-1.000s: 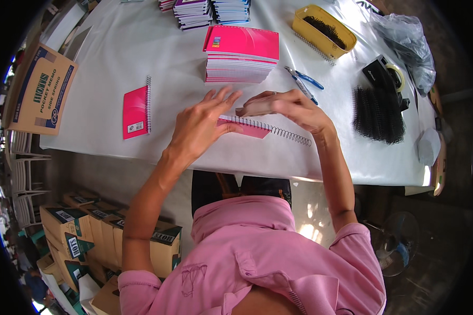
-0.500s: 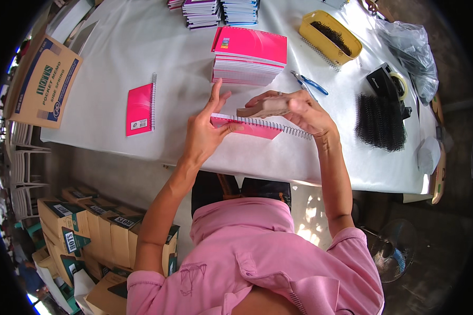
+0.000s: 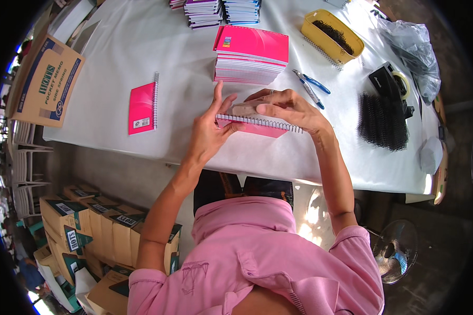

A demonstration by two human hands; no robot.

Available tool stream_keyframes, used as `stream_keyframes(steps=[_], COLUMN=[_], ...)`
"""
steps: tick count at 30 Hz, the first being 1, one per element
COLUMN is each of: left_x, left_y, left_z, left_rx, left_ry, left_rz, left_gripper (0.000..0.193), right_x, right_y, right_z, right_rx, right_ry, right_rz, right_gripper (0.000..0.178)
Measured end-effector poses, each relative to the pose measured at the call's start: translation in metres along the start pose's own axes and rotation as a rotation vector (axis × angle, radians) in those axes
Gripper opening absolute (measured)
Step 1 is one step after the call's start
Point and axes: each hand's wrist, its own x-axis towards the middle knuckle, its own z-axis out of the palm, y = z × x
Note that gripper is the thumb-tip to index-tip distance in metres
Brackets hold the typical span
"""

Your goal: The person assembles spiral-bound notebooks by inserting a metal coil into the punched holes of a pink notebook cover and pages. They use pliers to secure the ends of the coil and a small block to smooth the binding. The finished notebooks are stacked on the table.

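Near the table's front edge, my left hand (image 3: pixel 209 128) grips a pink-covered notepad (image 3: pixel 263 129) by its left end, thumb on the near side. Along the notepad's top edge runs a dark wire spiral (image 3: pixel 281 125), its right end sticking out past the pad. My right hand (image 3: pixel 297 110) is closed on a flat brownish-grey block (image 3: pixel 245 108), which lies against the spiral from the far side. Behind my hands stands a stack of pink notepads (image 3: pixel 252 44). A pink spiral-bound notepad (image 3: pixel 143 110) lies to the left.
Blue-handled pliers (image 3: pixel 311 88) lie right of the stack. Farther right are a yellow tub (image 3: pixel 309 29) of dark spirals, a pile of black spirals (image 3: pixel 382 123), a black tape dispenser (image 3: pixel 384 81) and a plastic bag (image 3: pixel 412 52). A cardboard box (image 3: pixel 50 79) stands at left.
My right hand and the block have shifted left along the notepad. The spiral now reaches farther left along the edge, and less of it juts out at the right.
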Motion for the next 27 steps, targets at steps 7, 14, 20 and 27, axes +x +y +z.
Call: stream_keyframes(steps=[7,14,20,27], left_x=[0.002,-0.001,-0.007,-0.024], left_y=[-0.003,0.014,0.025,0.023], left_z=[-0.020,-0.021,-0.022,0.000], left_rx=[-0.125,-0.161,0.445,0.986], left_ry=[-0.230,-0.277,0.099,0.209], left_rz=[-0.055,-0.127,0.237,0.469], left_gripper=[0.064,0.053,0.054,0.063], right_x=[-0.066,-0.058,-0.021,-0.070], right_y=[0.016,0.060,0.099,0.008], right_z=[-0.079,-0.082,-0.051,0.061], right_rx=[-0.284,-1.047,-1.282,-0.719], right_ry=[0.362,0.784,0.762,0.454], right_rz=[-0.043,-0.010,-0.014,-0.228], right_gripper=[0.053,0.036,0.049,0.038])
